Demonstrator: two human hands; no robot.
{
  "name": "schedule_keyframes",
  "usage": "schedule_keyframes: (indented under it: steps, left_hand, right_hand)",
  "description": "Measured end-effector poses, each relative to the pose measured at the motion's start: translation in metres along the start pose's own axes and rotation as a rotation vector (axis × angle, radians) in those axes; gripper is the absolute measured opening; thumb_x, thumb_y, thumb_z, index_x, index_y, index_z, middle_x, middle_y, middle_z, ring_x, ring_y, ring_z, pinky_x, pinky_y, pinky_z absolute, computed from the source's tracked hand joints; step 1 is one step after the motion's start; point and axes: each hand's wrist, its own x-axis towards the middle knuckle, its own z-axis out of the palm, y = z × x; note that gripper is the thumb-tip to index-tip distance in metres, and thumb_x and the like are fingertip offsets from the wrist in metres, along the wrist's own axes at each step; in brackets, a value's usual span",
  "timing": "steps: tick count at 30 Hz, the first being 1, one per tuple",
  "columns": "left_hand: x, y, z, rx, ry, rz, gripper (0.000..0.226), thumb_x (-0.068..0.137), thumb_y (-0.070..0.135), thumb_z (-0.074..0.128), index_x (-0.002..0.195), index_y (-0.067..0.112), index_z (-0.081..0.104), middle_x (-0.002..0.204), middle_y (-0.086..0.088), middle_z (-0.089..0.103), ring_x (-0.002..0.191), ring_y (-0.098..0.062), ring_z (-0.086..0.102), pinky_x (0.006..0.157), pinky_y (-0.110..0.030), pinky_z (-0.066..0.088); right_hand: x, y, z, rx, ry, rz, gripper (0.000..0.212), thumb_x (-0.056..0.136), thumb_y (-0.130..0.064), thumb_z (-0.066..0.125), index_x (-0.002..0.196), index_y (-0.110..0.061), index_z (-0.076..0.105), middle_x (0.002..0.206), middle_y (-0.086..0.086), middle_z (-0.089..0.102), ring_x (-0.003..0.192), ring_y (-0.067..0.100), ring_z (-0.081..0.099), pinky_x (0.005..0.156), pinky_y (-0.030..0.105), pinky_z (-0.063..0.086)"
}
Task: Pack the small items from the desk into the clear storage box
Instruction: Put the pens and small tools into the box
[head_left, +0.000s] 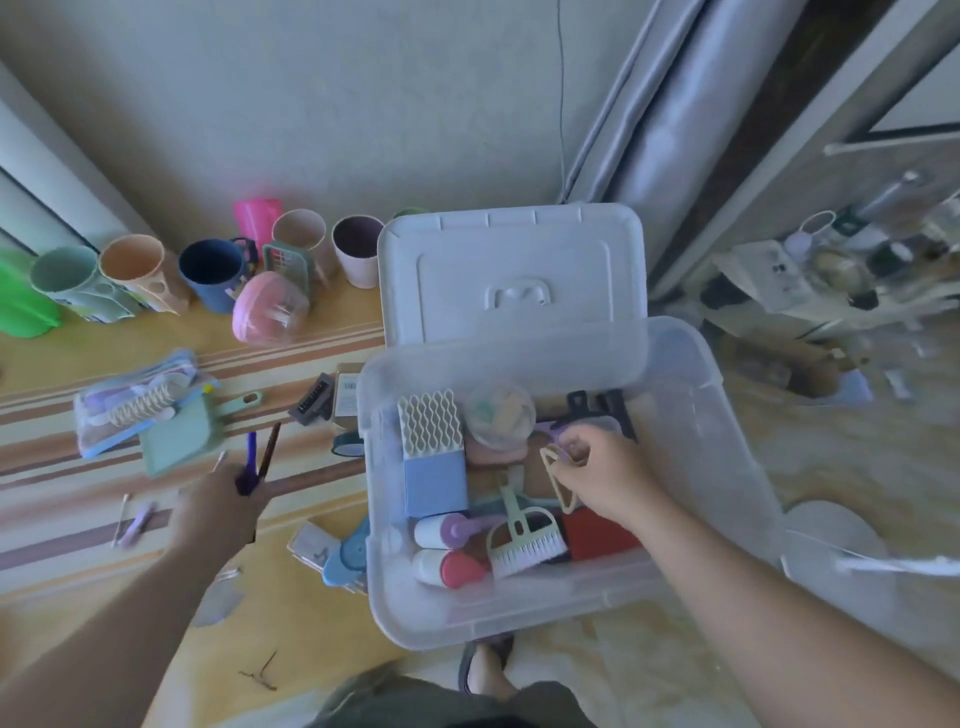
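While the right hand (597, 470) reaches down inside the clear storage box (691, 431), its fingers pinch a cream looped clip (558, 480) together with a lilac piece (553, 430), both hanging just over the box's middle, ready, I judge, to be let go there. The clip's long axis runs roughly from the far side of the box towards the person, and it hangs directly below the fingertips, so a simple release should land it among the packed things.

Over the desk (322, 623), the left hand (218, 512) is blurred; it seems to grip a dark blue stick (251, 457) and a brown stick (269, 449) that point away from the person, though the exact hold cannot be read. This hand lies well left of the box, so its load must travel rightwards over the near wall.

Inside the box lie a cream wavy brush on a blue block (434, 467), a round clear tub (498, 415), two white rollers (441, 551), a green-handled white brush (524, 540) and a red item (597, 532). Its lid (511, 270) stands open behind. Cups (213, 273), a zip pouch (135, 405) and a green dustpan (182, 436) remain on the desk.
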Motion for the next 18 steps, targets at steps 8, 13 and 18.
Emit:
schedule_keyframes:
  steps: [8,13,18]
  left_hand:
    - [-0.099,0.173,-0.091,-0.536,0.231,0.212,0.005,0.09,0.031,0.072,0.094,0.033,0.07,0.065,0.008,0.07,0.062,-0.002,0.064,0.056,-0.016,0.047]
    - [-0.119,0.221,-0.03,-0.508,-0.144,0.301,0.007,0.091,0.032,0.072,0.084,0.033,0.07,0.066,0.015,0.072,0.053,0.002,0.062,0.055,-0.012,0.042]
    - [-0.122,0.246,0.028,-0.64,-0.417,0.221,0.003,0.092,0.033,0.073,0.093,0.034,0.075,0.081,0.01,0.077,0.077,-0.009,0.074,0.081,-0.04,0.062]
  right_hand:
    - [0.05,0.011,0.021,-0.316,0.037,-0.084,0.017,0.094,-0.035,0.074,0.09,-0.025,0.061,0.092,-0.006,0.071,0.081,0.015,0.066,0.073,0.034,0.054]
    - [0.055,0.019,0.02,-0.243,-0.024,-0.07,0.021,0.102,-0.014,0.055,0.112,-0.025,0.069,0.118,-0.002,0.071,0.096,0.021,0.065,0.083,0.036,0.055]
    - [0.02,0.009,-0.017,0.442,-0.221,-0.026,0.018,0.102,-0.026,0.066,0.115,-0.028,0.078,0.093,-0.014,0.074,0.078,-0.002,0.067,0.073,0.023,0.053]
